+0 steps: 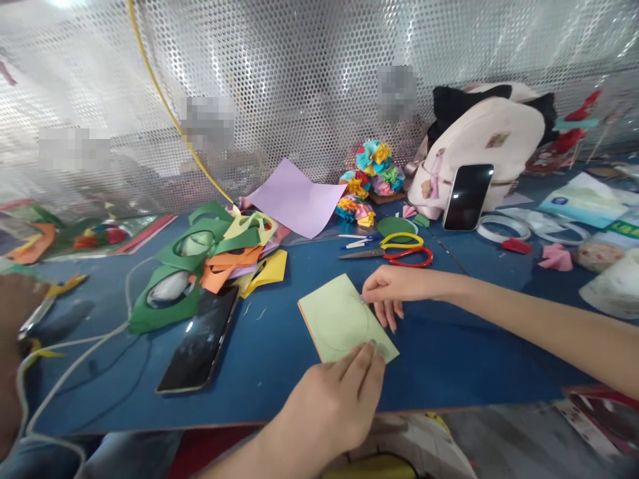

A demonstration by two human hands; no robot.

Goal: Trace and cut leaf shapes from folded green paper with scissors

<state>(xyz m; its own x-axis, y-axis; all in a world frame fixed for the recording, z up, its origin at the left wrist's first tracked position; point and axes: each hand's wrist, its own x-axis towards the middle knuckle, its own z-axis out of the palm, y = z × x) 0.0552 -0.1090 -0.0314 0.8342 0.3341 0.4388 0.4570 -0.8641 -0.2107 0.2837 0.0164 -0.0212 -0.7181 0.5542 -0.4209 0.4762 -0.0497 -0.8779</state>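
Observation:
A light green square of paper (339, 316) lies at an angle on the blue table, with a faint circle outlined on it. An orange edge shows beneath it on the left, so more than one sheet is stacked. My left hand (332, 399) is closed at the near edge, fingertips pressed together on the paper's lower corner. At the right edge, thumb and forefinger of my right hand (392, 289) pinch the stack, the other fingers curled down by the table. Something small and pale shows at that pinch; I cannot make it out. Scissors (399, 253) with yellow and red handles lie just beyond.
Left of the paper are a black phone (200, 342) and cut paper scraps (234, 259). Behind stand a lilac sheet (299, 199), paper flower balls (372, 169), a propped phone (468, 197) and a pale backpack (484, 136). Another person's hand (17, 313) is far left, near a cable (74, 342).

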